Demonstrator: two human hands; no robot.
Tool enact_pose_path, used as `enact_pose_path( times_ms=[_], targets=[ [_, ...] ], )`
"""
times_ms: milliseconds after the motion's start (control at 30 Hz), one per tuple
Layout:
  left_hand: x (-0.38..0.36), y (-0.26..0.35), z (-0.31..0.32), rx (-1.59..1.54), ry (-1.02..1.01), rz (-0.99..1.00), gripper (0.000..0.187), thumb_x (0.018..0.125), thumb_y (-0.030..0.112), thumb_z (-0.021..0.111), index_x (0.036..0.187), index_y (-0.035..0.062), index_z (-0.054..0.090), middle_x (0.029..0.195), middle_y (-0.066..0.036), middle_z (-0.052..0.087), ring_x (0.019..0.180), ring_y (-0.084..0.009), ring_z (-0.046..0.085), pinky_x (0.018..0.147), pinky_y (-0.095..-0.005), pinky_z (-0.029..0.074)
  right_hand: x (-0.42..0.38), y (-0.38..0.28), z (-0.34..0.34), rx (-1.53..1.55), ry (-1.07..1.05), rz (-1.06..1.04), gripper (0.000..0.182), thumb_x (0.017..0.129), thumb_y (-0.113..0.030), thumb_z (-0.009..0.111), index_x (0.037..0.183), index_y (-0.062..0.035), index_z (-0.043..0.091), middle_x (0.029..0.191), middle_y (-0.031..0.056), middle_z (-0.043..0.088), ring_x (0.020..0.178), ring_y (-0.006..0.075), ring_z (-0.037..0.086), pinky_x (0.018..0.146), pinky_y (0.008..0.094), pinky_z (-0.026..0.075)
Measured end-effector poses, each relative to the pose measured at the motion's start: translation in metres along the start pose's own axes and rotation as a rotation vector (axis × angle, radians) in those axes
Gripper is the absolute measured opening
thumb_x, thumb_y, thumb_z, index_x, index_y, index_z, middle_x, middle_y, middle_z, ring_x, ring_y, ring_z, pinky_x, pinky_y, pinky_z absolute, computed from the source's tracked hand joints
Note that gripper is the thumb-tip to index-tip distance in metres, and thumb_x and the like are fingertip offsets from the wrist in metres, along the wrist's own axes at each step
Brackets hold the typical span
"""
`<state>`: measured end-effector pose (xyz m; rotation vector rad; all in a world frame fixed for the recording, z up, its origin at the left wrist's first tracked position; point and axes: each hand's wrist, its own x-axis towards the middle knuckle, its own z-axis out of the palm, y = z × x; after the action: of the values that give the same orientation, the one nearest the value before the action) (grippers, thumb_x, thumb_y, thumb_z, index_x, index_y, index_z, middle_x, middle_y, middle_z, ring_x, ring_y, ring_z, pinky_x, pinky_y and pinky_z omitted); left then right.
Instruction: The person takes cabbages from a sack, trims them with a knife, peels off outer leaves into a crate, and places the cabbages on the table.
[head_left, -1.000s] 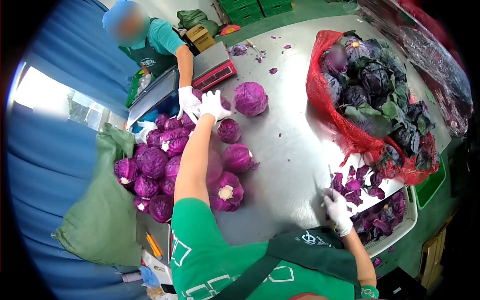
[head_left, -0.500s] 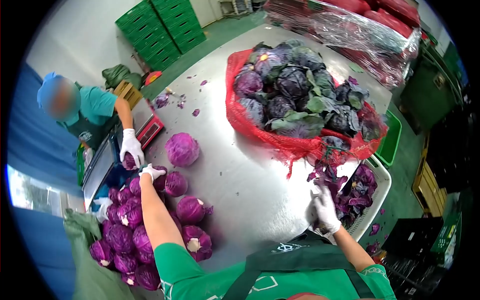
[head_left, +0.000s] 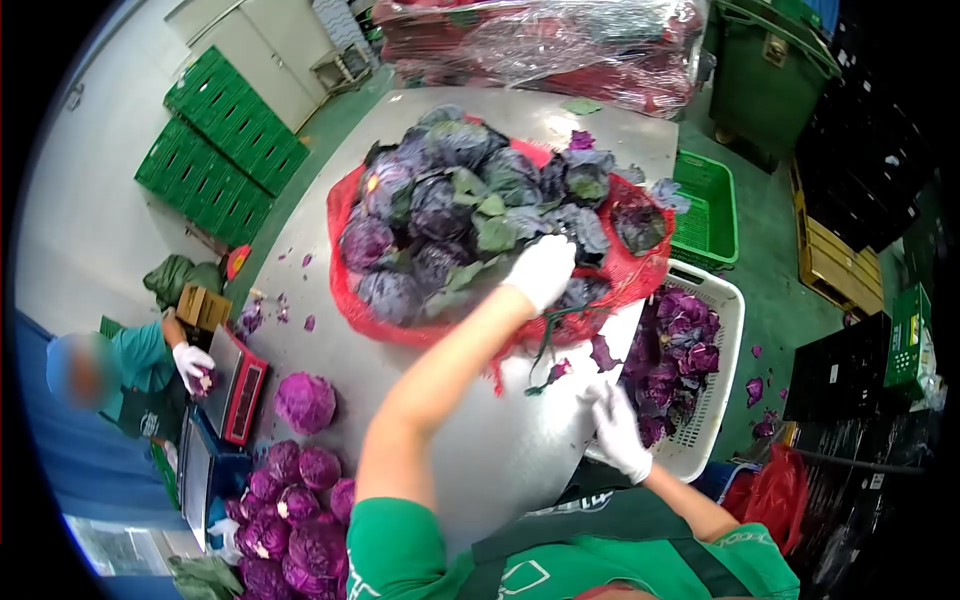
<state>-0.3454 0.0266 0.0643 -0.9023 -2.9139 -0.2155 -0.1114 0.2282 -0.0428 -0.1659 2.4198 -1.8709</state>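
My left hand [head_left: 542,272], in a white glove, reaches across the table to the right part of a pile of red cabbages [head_left: 437,208] with dark outer leaves. They lie in an opened red mesh bag [head_left: 350,297]. Its fingertips are against the leaves, and their grip is hidden. My gloved right hand [head_left: 617,430] hovers by the table edge with fingers apart, holding nothing. Beside it stands a white basket [head_left: 725,330] full of loose purple leaves [head_left: 680,345]. Trimmed red cabbages [head_left: 300,505] are heaped near my left elbow; a single cabbage [head_left: 305,402] sits farther in.
Across the table [head_left: 480,420], a co-worker's gloved hand [head_left: 192,366] holds a cabbage by a red-edged scale [head_left: 240,395]. A green crate [head_left: 705,210] is beyond the basket. Wrapped red sacks [head_left: 540,45] stand behind the table; leaf scraps dot the surface.
My left hand has left the trimmed cabbages and swung right to the mesh bag. My right hand stays beside the basket. The co-worker's hand has moved back to the scale. My view has turned right.
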Motion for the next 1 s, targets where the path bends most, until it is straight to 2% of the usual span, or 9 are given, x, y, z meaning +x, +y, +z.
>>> enact_pose_path(
  times_ms=[133, 300, 500, 600, 700, 733, 867, 900, 1000],
  targets=[
    [0.059, 0.01, 0.059, 0.246, 0.032, -0.284, 0.052, 0.096, 0.012, 0.04, 0.148, 0.0049, 0.035, 0.148, -0.023, 0.041, 0.133, -0.0368, 0.044, 0.1, -0.0516, 0.045, -0.026, -0.01, -0.017, -0.091, -0.064, -0.125, 0.036, 0.097, 0.003, 0.049, 0.133, 0.0011, 0.054, 0.12, 0.012, 0.059, 0.11, 0.0223, 0.061, 0.099, 0.0323, 0.046],
    [0.097, 0.004, 0.055, 0.293, -0.148, -0.447, 0.106, 0.057, 0.03, 0.091, 0.148, 0.0205, 0.038, 0.13, -0.021, 0.046, 0.123, -0.0409, 0.047, 0.089, -0.0555, 0.051, -0.04, 0.021, -0.061, -0.084, 0.105, -0.012, 0.031, 0.097, 0.005, 0.049, 0.127, 0.002, 0.058, 0.116, 0.0118, 0.06, 0.096, 0.02, 0.063, 0.088, 0.03, 0.051],
    [0.087, 0.023, 0.016, 0.15, -0.06, -0.496, 0.097, 0.056, 0.04, 0.09, 0.136, 0.0098, 0.045, 0.124, -0.021, 0.05, 0.118, -0.04, 0.051, 0.092, -0.0519, 0.051, -0.037, 0.018, -0.075, -0.004, 0.186, -0.046, 0.031, 0.097, 0.004, 0.05, 0.128, 0.0034, 0.058, 0.114, 0.0114, 0.061, 0.095, 0.0176, 0.063, 0.086, 0.0283, 0.05],
    [0.068, -0.014, 0.022, -0.309, 0.252, -0.375, 0.088, 0.057, 0.033, 0.088, 0.132, 0.003, 0.052, 0.115, -0.023, 0.061, 0.106, -0.0364, 0.061, 0.093, -0.0428, 0.051, -0.041, 0.012, -0.076, 0.085, 0.19, 0.07, 0.034, 0.098, 0.003, 0.05, 0.131, 0.0008, 0.057, 0.106, 0.0098, 0.064, 0.085, 0.0146, 0.062, 0.079, 0.0272, 0.051],
    [0.022, 0.038, -0.053, -1.102, 0.165, -0.367, 0.05, 0.069, 0.017, 0.084, 0.114, 0.0019, 0.066, 0.107, -0.009, 0.071, 0.097, -0.021, 0.068, 0.089, -0.0335, 0.053, -0.028, -0.001, -0.076, 0.189, 0.125, 0.193, 0.039, 0.096, -0.003, 0.056, 0.135, -0.0039, 0.057, 0.109, 0.0097, 0.064, 0.078, 0.0115, 0.063, 0.071, 0.0262, 0.052],
    [0.0, 0.048, -0.062, -1.186, 0.097, -0.403, 0.043, 0.079, 0.009, 0.078, 0.119, 0.0018, 0.066, 0.118, -0.005, 0.068, 0.107, -0.0168, 0.064, 0.098, -0.0341, 0.05, -0.018, -0.014, -0.075, 0.13, 0.139, 0.134, 0.041, 0.094, -0.007, 0.061, 0.136, -0.0044, 0.057, 0.11, 0.0112, 0.064, 0.082, 0.0146, 0.064, 0.073, 0.0283, 0.053],
    [-0.085, 0.091, -0.065, -1.086, -0.136, -0.395, 0.047, 0.079, 0.015, 0.08, 0.122, 0.0026, 0.064, 0.122, -0.005, 0.067, 0.111, -0.0165, 0.062, 0.101, -0.0345, 0.049, 0.014, -0.071, -0.063, -0.148, 0.156, -0.186, 0.073, 0.083, -0.031, 0.077, 0.145, -0.008, 0.045, 0.127, 0.0162, 0.054, 0.105, 0.031, 0.063, 0.083, 0.0393, 0.054],
    [-0.117, 0.091, -0.022, -1.134, -0.008, -0.476, 0.063, 0.068, 0.029, 0.087, 0.12, 0.0022, 0.063, 0.122, -0.013, 0.064, 0.111, -0.0263, 0.061, 0.095, -0.0395, 0.049, 0.018, -0.098, -0.062, -0.199, 0.136, -0.224, 0.083, 0.08, -0.038, 0.078, 0.148, -0.0088, 0.041, 0.132, 0.0169, 0.051, 0.111, 0.0352, 0.061, 0.086, 0.0416, 0.054],
    [-0.173, 0.117, 0.015, -0.64, -0.037, -0.352, 0.08, 0.06, 0.041, 0.089, 0.123, 0.0011, 0.06, 0.116, -0.02, 0.061, 0.107, -0.0342, 0.059, 0.095, -0.0421, 0.049, 0.018, -0.106, -0.036, -0.374, -0.115, -0.206, 0.084, 0.08, -0.046, 0.073, 0.149, -0.0141, 0.039, 0.133, 0.016, 0.05, 0.107, 0.0355, 0.063, 0.086, 0.0415, 0.054]
  ],
)
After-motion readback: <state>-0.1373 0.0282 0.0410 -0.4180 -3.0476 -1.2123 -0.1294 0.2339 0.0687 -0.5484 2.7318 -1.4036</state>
